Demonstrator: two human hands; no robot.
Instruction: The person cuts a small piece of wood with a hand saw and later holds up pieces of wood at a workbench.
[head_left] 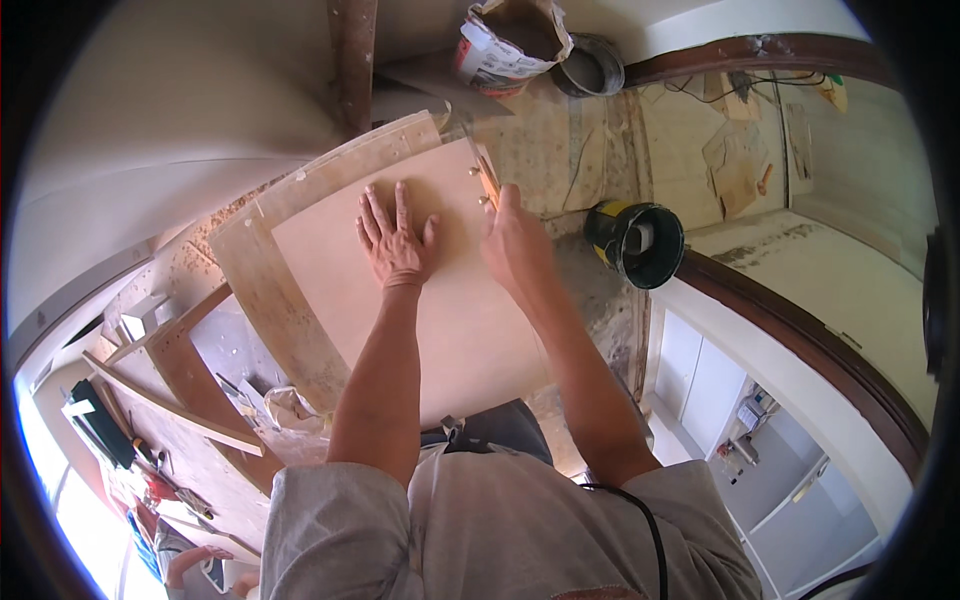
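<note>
A pale, smooth sheet of board (450,330) lies in front of me, on top of worn, stained planks (270,300). My left hand (400,245) rests flat on it near the far side, fingers spread, holding nothing. At the sheet's right edge my right hand (516,238) is closed around the orange wooden handle of a handsaw (488,182). Brass-coloured fasteners show on the handle. The thin blade points away from me along the edge, seen nearly edge-on; whether its teeth touch the board I cannot tell.
A dark bucket (650,268) stands to the right. Farther off are an open paper sack (485,62) and a grey tub (598,72). A brown wooden frame (800,335) runs along the right. Wooden pieces (190,375) and another person's arm (188,562) are at left.
</note>
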